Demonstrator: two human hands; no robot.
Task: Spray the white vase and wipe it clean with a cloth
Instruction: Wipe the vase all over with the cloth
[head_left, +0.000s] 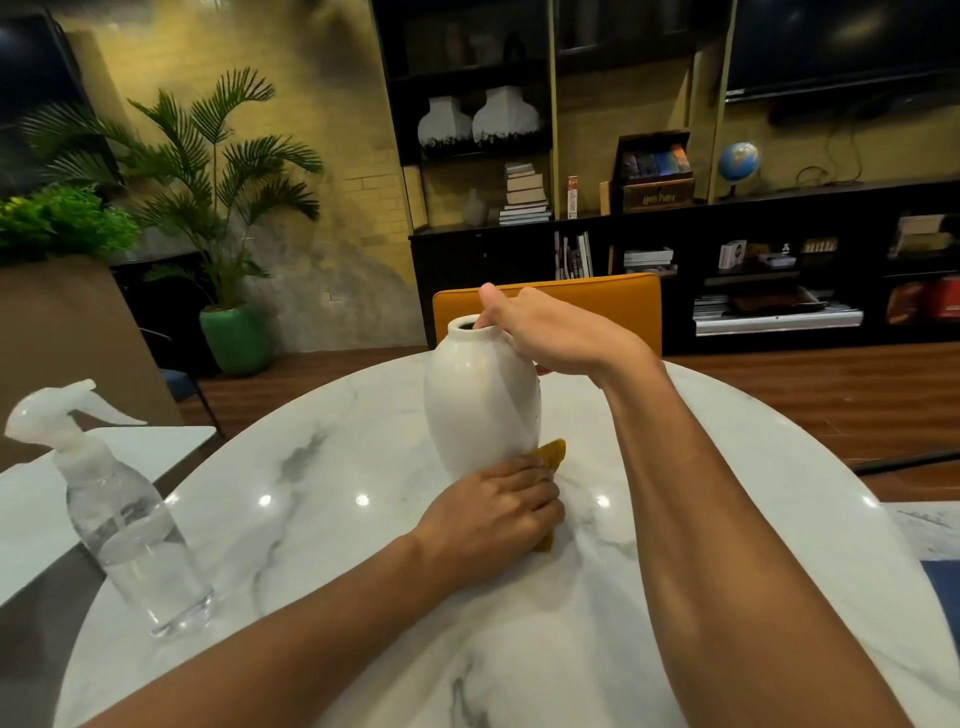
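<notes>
The white vase (480, 400) stands on the round marble table (332, 467), leaning slightly. My right hand (550, 332) grips its neck and rim from the right, with the thumb over the mouth. My left hand (491, 509) presses a mustard-yellow cloth (551, 453) against the foot of the vase; most of the cloth is hidden under the hand. A clear spray bottle (124, 514) with a white trigger head stands upright at the table's left edge, apart from both hands.
An orange chair back (597, 301) rises behind the table's far edge. A second pale tabletop (156, 441) adjoins on the left. Black shelves with books, two white vases and a globe line the far wall. A palm in a green pot stands at back left.
</notes>
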